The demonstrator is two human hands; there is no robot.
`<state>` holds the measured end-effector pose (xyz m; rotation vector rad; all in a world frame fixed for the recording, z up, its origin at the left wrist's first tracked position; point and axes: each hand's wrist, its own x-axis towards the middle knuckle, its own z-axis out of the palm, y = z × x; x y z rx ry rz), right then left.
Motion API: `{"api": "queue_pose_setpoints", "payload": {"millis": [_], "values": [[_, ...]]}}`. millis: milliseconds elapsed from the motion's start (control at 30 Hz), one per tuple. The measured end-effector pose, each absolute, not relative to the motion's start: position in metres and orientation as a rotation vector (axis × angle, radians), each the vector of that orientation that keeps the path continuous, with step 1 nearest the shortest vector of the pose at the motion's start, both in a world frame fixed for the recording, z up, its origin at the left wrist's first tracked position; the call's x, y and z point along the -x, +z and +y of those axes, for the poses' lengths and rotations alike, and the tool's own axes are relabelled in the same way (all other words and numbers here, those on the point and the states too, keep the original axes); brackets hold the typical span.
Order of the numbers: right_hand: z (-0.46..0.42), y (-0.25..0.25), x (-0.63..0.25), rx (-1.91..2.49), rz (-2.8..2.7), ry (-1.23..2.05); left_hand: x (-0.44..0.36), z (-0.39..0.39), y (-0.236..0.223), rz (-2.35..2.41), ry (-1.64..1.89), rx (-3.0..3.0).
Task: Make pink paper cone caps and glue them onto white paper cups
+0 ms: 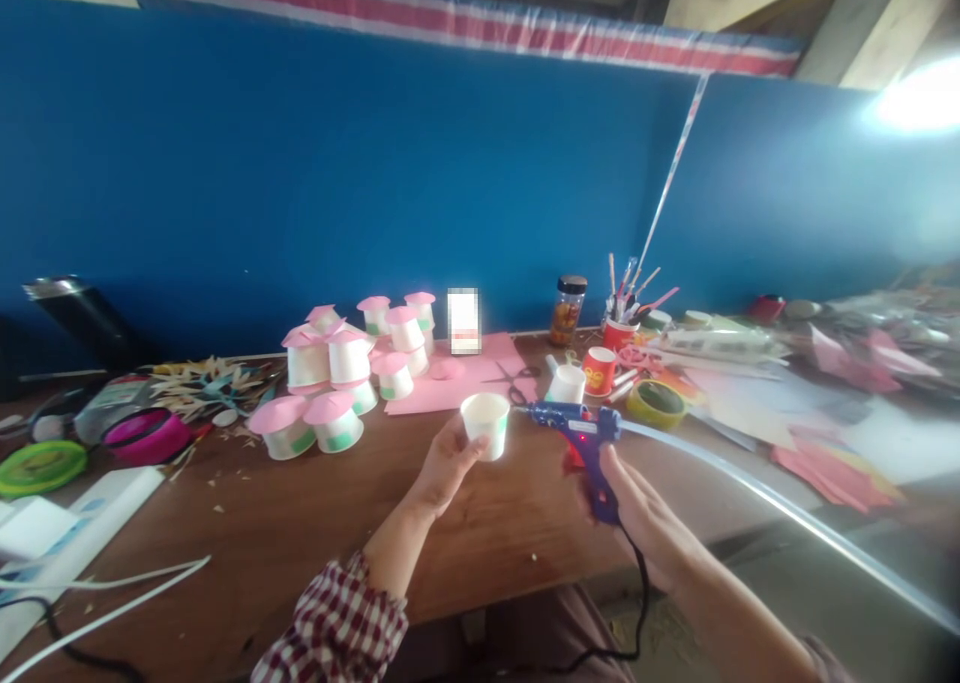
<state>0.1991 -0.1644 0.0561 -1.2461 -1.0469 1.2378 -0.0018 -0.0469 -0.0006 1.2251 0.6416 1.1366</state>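
Observation:
My left hand [442, 463] grips a white paper cup [486, 428] with a green patch, held upright above the table with its mouth facing up. A blue glue gun [581, 423] is in my right hand [626, 493], its fingers wrapped round the handle. The gun's nozzle points left and sits close to the cup's rim; whether they touch I cannot tell. A long clear glue stick [780, 498] trails from the gun's back end, and a black cord hangs from its handle. A small red light shows on the gun's body.
Several cups with pink paper tops [349, 353] stand stacked at the left. Behind my hands lie pink paper [487, 373] and scissors [514, 373]. A jar [568, 310], a red cup [600, 371], tape [655, 403] and loose papers are at the right; a power strip [82, 543] lies at the left.

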Motion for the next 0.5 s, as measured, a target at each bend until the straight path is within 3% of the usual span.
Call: {"api": "queue_pose_setpoints", "payload": {"millis": [500], "values": [[-0.1645,0.0574,-0.1968,1.295,-1.115,1.201,0.0020,-0.0480,-0.0028,0.620,1.079,-1.216]]}}
